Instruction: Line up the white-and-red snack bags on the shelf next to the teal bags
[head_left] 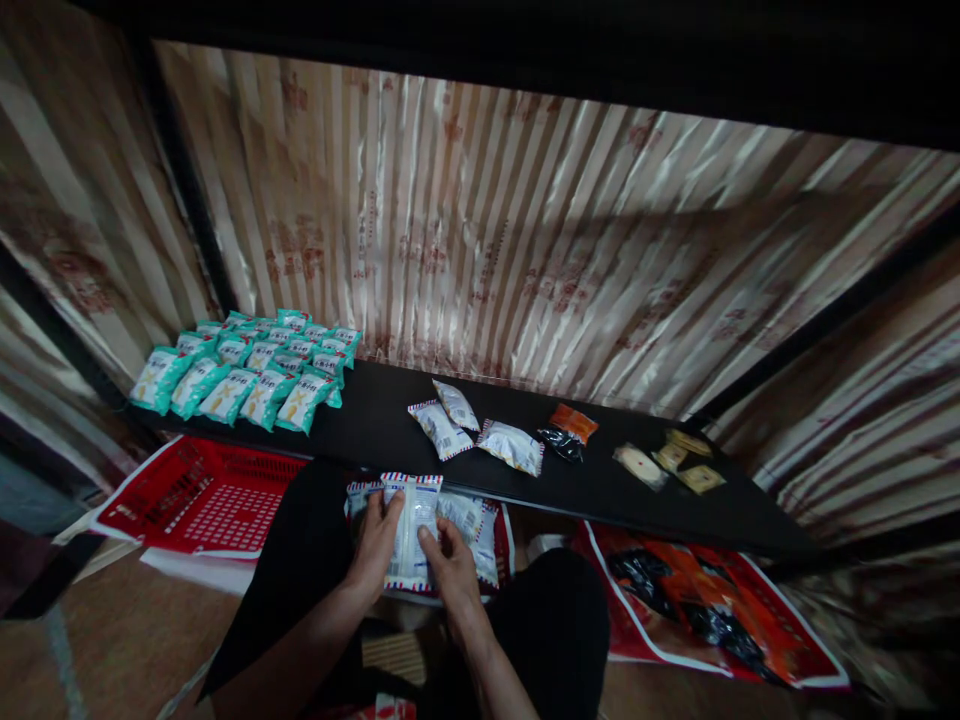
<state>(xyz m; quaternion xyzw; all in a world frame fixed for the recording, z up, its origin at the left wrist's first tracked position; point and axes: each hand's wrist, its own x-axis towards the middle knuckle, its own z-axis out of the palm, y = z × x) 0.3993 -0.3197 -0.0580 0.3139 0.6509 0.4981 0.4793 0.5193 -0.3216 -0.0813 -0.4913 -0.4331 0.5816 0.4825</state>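
Between my knees, a white snack packet (412,535) with red and blue striped edges is held upright, its printed face toward me. My left hand (379,537) grips its left edge, thumb on the front. On the right edge, my right hand (451,562) pinches it the same way. More packets of this kind, such as a silvery one (476,525), lie behind it in a red basket, partly hidden by my hands. Three more striped-edge packets, one of them a white packet (511,446), rest on the black shelf (360,420) just beyond.
Several teal snack packets (247,375) stand in rows on the shelf's left. Rightward lie an orange and black packet (574,428), a round pale item (641,466) and small gold packets (697,478). Red baskets (225,500) sit below; the right one holds orange packets (701,600).
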